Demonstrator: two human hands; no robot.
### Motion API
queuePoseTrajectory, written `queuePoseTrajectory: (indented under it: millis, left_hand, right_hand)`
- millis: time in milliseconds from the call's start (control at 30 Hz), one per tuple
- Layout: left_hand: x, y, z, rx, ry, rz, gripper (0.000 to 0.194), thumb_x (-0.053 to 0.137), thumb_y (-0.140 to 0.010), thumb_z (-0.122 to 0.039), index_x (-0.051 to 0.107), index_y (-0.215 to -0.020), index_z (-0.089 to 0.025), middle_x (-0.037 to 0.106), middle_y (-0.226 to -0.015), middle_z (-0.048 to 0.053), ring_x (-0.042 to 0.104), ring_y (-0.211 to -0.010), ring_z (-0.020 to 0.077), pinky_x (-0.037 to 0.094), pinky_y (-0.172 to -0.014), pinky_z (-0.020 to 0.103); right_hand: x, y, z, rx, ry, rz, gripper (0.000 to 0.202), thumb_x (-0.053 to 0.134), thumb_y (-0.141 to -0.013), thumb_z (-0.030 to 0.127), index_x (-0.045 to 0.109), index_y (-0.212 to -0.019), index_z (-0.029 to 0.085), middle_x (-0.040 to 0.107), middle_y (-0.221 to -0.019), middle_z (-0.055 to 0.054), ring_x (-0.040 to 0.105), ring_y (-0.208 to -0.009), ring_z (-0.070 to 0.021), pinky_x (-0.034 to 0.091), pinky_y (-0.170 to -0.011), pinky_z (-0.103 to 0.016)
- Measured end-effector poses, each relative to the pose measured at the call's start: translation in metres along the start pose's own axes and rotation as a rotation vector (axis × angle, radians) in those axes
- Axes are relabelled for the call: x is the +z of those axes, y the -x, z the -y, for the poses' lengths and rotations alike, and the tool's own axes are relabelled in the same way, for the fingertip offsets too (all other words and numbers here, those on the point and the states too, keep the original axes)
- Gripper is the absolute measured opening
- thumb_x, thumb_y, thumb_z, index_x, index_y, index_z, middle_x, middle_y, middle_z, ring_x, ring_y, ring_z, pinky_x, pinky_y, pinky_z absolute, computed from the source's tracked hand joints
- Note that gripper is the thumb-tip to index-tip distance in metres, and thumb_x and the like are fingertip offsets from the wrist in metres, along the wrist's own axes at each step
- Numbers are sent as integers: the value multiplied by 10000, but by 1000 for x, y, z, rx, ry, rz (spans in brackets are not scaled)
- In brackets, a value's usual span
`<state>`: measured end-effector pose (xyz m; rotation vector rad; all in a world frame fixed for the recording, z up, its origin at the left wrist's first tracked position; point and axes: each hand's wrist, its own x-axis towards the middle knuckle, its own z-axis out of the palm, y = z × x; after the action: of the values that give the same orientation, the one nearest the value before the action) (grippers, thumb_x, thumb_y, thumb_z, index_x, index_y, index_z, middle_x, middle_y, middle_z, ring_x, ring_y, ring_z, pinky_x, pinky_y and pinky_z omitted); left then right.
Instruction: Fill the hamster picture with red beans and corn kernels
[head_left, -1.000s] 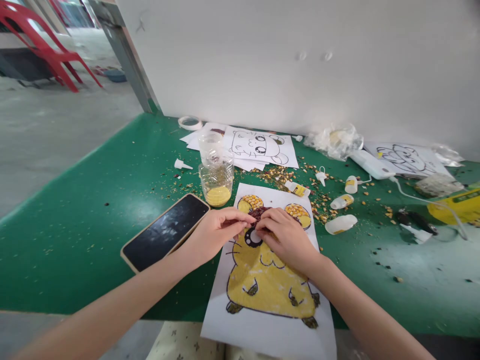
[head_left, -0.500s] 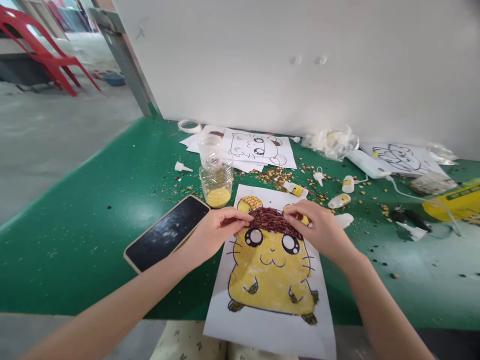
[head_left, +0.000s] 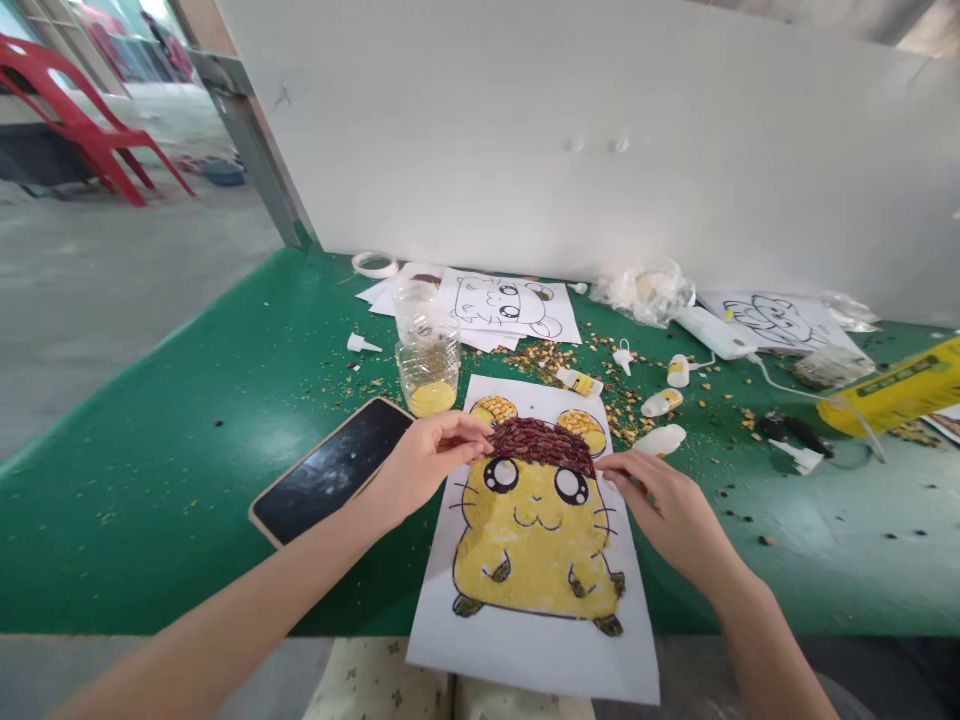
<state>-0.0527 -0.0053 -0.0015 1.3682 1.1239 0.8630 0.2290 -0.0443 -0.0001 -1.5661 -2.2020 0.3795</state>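
A sheet of white paper lies before me with a hamster picture on it. Its body is covered in fine yellow grains, and a band of dark red beans covers the top of the head. Corn kernels fill parts of the ears. At the band's left edge, my left hand has its thumb and fingers drawn together. My right hand touches the right edge with closed fingertips. Anything small between the fingers of either hand is too hidden to make out.
A phone lies left of the paper, beside a clear plastic cup with yellow grains. Loose seeds, small glue bottles and a yellow package lie to the right. More drawings are at the back by the white panel.
My right hand has drawn back from the top of the bean band to its right edge, uncovering the right ear. My left hand stays at the left edge. The view has shifted slightly.
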Motion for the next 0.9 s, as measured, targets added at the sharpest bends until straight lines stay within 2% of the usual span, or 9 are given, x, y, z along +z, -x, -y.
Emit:
queuePoseTrajectory:
  millis: [200, 367, 433, 567, 633, 767, 900]
  left_hand:
    - [-1, -1, -3, -3, 39, -12, 195, 563, -743, -187, 609, -929, -153, 712, -891, 50, 665, -862, 155, 511, -832, 316]
    - [-1, -1, 1, 24, 40, -6, 206, 616, -691, -194, 604, -891, -148, 676, -850, 37, 650, -808, 146, 514, -805, 313]
    - [-2, -2, 4, 48, 13, -10, 237, 631, -675, -194, 602, -905, -145, 658, -837, 33, 640, -788, 143, 517, -782, 310]
    - [-4, -2, 4, 145, -212, -61, 227, 602, -685, -168, 616, -911, -149, 625, -765, 18, 601, -693, 127, 504, -654, 268]
    - [-5, -1, 3, 220, -359, -103, 196, 557, -720, -138, 621, -903, -160, 615, -739, 10, 581, -668, 118, 484, -617, 248]
    - [-6, 2, 6, 377, -556, -151, 273, 420, -792, -46, 604, -942, -180, 628, -815, 19, 598, -748, 129, 501, -706, 285]
    - [-5, 4, 12, 544, -700, -128, 375, 344, -829, -2, 581, -1051, -187, 602, -1113, 73, 561, -1048, 178, 466, -921, 388]
  right_hand:
    - [-7, 9, 2, 106, 6, -129, 185, 439, -909, 318, 604, -938, 240, 662, -900, -11, 557, -610, -123, 425, -540, -232]
    - [-6, 3, 6, 61, 10, -124, 181, 448, -904, 303, 615, -932, 237, 666, -893, -11, 571, -651, -127, 428, -570, -232]
    - [-10, -4, 9, 49, 22, -171, 181, 460, -896, 303, 625, -924, 233, 671, -895, -14, 573, -659, -129, 428, -573, -233]
    - [-28, -21, 12, 71, -17, -377, 158, 505, -873, 313, 637, -897, 230, 664, -850, -8, 523, -581, -111, 420, -547, -228]
    - [-35, -26, 14, 73, -28, -419, 142, 526, -862, 310, 641, -887, 232, 655, -809, 0, 506, -560, -105, 417, -537, -223]
    - [-30, -32, 21, 72, -77, -346, 127, 532, -859, 297, 638, -867, 227, 651, -798, 2, 525, -562, -100, 427, -526, -214]
    - [-9, -44, 38, -9, -135, -258, 131, 503, -878, 268, 622, -907, 219, 658, -870, -15, 579, -646, -114, 449, -545, -214]
